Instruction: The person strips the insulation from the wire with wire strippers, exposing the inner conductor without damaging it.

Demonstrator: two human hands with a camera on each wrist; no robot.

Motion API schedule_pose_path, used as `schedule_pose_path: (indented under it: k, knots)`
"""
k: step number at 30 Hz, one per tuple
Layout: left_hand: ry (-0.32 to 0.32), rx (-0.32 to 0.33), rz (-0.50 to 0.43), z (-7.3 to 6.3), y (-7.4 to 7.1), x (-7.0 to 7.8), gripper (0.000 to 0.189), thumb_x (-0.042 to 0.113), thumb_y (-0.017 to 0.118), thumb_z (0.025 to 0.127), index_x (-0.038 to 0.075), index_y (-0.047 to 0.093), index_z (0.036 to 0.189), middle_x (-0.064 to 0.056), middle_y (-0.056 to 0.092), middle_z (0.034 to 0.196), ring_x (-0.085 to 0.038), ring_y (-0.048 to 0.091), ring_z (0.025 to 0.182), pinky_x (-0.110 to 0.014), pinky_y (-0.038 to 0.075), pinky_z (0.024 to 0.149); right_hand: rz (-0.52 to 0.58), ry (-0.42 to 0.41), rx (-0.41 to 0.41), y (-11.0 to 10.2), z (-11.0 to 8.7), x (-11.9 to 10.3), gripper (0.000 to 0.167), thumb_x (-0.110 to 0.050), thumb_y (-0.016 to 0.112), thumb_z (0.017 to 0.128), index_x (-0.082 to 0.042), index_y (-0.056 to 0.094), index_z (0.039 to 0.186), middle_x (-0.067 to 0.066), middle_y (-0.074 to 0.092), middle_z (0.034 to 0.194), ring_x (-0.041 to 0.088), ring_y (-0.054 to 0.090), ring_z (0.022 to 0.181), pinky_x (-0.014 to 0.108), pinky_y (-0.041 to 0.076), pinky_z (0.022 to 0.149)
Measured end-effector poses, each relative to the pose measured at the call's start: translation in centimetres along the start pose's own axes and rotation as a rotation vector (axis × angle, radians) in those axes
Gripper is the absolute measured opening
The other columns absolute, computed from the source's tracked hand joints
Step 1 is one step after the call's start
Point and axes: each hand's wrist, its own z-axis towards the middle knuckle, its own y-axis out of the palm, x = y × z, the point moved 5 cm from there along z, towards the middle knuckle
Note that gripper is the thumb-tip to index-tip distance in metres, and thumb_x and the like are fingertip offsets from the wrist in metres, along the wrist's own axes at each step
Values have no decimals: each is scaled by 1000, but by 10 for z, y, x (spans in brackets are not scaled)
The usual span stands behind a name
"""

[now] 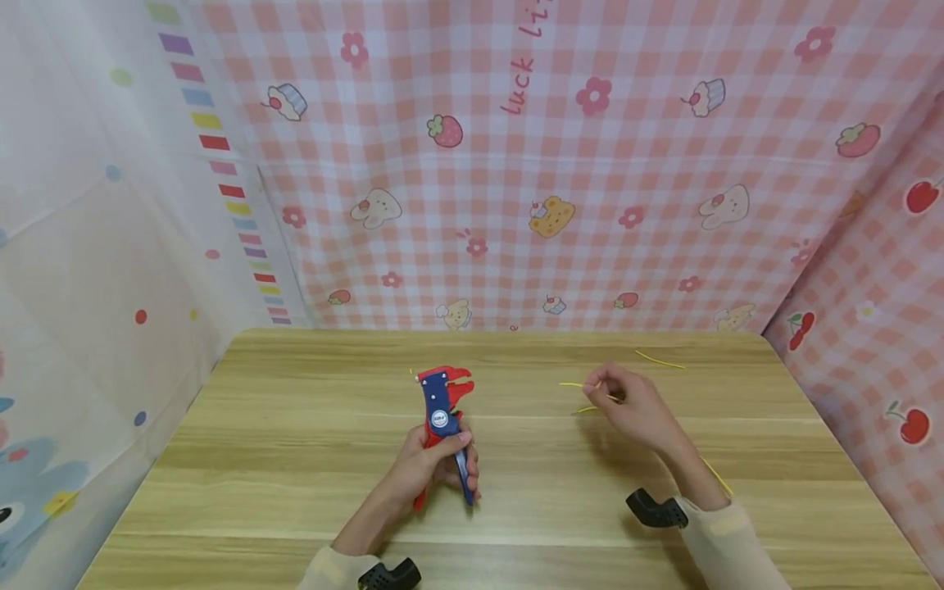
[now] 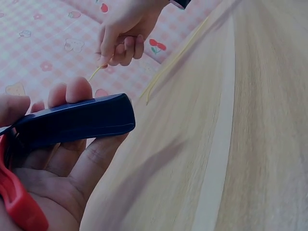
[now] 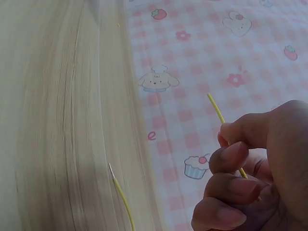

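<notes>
My left hand grips the handles of a red and blue wire stripper, its red jaws up and pointing right. One blue handle and part of a red one show close up in the left wrist view. Over the table to the right, my right hand pinches a yellow wire between thumb and forefinger. A short end of this wire sticks out past the fingertips toward the left. Beneath that hand lies another yellow wire, whose tip is bare of insulation in the right wrist view.
A short yellow wire lies near the table's back edge. A tiny yellow scrap is beside the stripper's head. More yellow wire shows along the right forearm. A pink checked cloth hangs behind the wooden table.
</notes>
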Motion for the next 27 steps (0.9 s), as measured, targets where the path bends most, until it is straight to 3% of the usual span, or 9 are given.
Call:
schedule_pose_path:
  k: [10,17,27]
  knots:
    - [15,-37,9,0,8,-1,31,22,58,105,-3,46,119,-3,71,80,-19,74,69,-52,65,73,70,6,-29,8,-2,-11,10,-20,66,101,-10,64,103,-4,47,66,5,39,56,22,32,51]
    - [19,-64,20,-1,12,1,23,23,58,105,5,50,116,-2,71,81,-19,75,70,-51,65,75,160,58,-66,15,-3,-16,16,-25,64,102,-9,61,107,-4,35,59,4,29,48,20,23,45]
    - [28,-89,25,-4,19,2,20,19,56,106,1,50,113,-3,71,81,-18,74,69,-56,64,75,247,76,-75,23,-6,-22,17,-22,56,106,-7,62,110,-5,34,54,5,28,43,17,24,39]
